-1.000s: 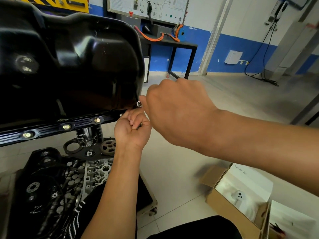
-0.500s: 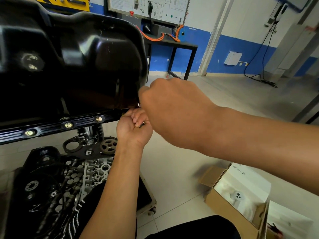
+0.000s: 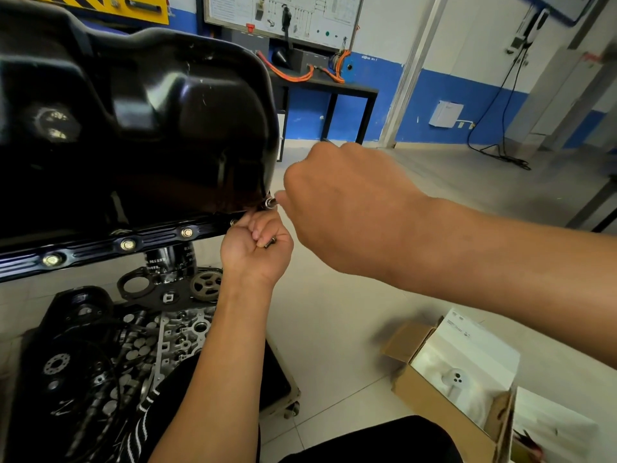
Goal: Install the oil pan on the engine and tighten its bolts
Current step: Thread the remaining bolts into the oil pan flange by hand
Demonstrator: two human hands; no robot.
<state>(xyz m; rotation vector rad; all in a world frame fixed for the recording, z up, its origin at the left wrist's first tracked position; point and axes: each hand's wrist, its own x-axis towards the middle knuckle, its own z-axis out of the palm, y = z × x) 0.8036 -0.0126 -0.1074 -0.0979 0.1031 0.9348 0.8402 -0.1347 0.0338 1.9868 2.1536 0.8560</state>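
I see the black oil pan [image 3: 140,128] at the upper left, and its flange [image 3: 100,252] runs along its lower edge, toward the camera. Three flange bolts [image 3: 127,244] sit in a row in this edge.

Both hands are at the right corner of the pan, very near each other. The right hand [image 3: 347,205] is curled like a fist, and its fingertips pinch a small metal piece [image 3: 270,202] that touches the corner of the pan. I cannot tell if it is a bolt head or a socket. The left hand [image 3: 257,252] is just below, under the flange, with its fingers closed around a spare bolt [image 3: 271,242], of which only the end shows. Whether more bolts are inside the palm I cannot tell.

Below the pan stands a low cart [image 3: 287,394] loaded with engine parts, among them a toothed gear [image 3: 206,284] and a cylinder head [image 3: 180,332]. On the floor [image 3: 334,329] at the lower right lies an open cardboard box [image 3: 434,406] with white packing inside. A dark tabletop [image 3: 334,84] stands by the blue and white wall, well apart from the hands.
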